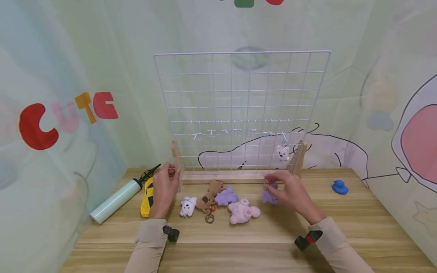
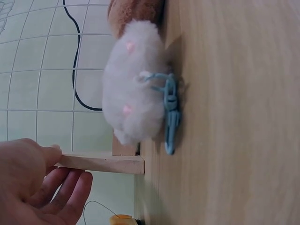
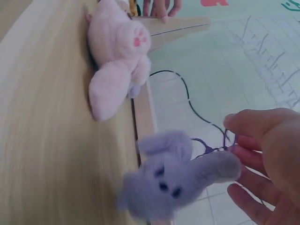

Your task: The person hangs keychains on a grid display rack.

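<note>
Pinching cord (image 3: 208,149) of purple plush (image 3: 166,180), right hand (image 1: 291,188) partly hides plush; left hand (image 1: 165,189) grips wooden post (image 2: 108,164).

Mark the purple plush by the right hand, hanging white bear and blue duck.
Purple plush (image 3: 169,182): right wrist view, face.
Hanging white bear (image 1: 282,152): head view, face.
Blue duck (image 1: 340,188): head view, body.

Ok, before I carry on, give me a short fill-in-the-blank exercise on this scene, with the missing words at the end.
1. The ____ hand grips the wooden upright.
2. The right hand holds a plush toy coloured ____.
3. The hanging toy on the wire grid has ____ fur.
4. The small blue toy is a ____.

Missing words: left; purple; white; duck.
</note>
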`<move>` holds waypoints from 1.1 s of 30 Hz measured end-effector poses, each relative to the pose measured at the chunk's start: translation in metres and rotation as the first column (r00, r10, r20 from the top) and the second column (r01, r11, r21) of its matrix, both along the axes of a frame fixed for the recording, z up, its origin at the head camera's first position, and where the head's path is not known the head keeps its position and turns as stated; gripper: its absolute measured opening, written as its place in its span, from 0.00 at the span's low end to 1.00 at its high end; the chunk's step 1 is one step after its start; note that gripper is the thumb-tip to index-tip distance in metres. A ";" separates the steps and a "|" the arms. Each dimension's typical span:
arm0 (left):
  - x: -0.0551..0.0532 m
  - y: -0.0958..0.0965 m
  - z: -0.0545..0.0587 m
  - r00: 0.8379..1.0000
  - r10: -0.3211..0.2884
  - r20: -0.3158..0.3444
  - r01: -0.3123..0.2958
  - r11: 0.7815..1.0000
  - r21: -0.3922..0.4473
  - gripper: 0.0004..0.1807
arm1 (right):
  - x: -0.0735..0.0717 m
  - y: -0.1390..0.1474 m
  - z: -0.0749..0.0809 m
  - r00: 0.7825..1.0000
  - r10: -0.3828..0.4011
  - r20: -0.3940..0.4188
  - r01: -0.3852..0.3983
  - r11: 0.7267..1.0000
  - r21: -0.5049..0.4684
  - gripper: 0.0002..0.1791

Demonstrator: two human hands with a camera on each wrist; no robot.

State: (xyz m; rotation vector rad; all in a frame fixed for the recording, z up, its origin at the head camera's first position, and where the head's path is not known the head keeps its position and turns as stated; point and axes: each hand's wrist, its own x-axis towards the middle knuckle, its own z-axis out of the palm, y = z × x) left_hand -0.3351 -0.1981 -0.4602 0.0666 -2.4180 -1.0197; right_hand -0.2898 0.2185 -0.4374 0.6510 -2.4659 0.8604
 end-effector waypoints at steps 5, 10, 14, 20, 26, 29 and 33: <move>0.001 0.002 0.000 1.000 -0.010 0.001 0.010 1.000 0.011 0.13 | 0.002 -0.002 0.009 0.998 -0.007 -0.055 0.005 0.999 -0.032 0.16; 0.000 0.003 0.000 1.000 -0.008 -0.003 0.008 1.000 0.006 0.13 | 0.004 -0.003 0.023 0.988 -0.024 -0.154 0.018 0.999 -0.044 0.16; -0.001 0.002 0.001 1.000 -0.006 -0.011 0.006 1.000 0.002 0.13 | 0.006 -0.004 0.035 0.970 -0.040 -0.240 0.033 0.999 -0.034 0.17; 0.000 0.000 0.003 1.000 -0.001 -0.001 0.001 1.000 -0.007 0.13 | 0.008 -0.006 0.054 0.945 -0.089 -0.315 0.080 0.996 -0.042 0.19; 0.000 -0.001 0.001 1.000 -0.002 -0.001 0.002 1.000 0.000 0.13 | 0.007 -0.010 0.069 0.912 -0.151 -0.382 0.115 0.987 -0.114 0.19; 0.000 -0.001 0.001 1.000 0.003 0.002 -0.003 1.000 -0.004 0.13 | 0.005 -0.013 0.074 0.890 -0.189 -0.415 0.133 0.978 -0.162 0.18; -0.001 -0.001 0.000 1.000 0.010 0.017 -0.010 1.000 -0.014 0.13 | 0.000 -0.020 0.080 0.858 -0.244 -0.453 0.147 0.960 -0.239 0.17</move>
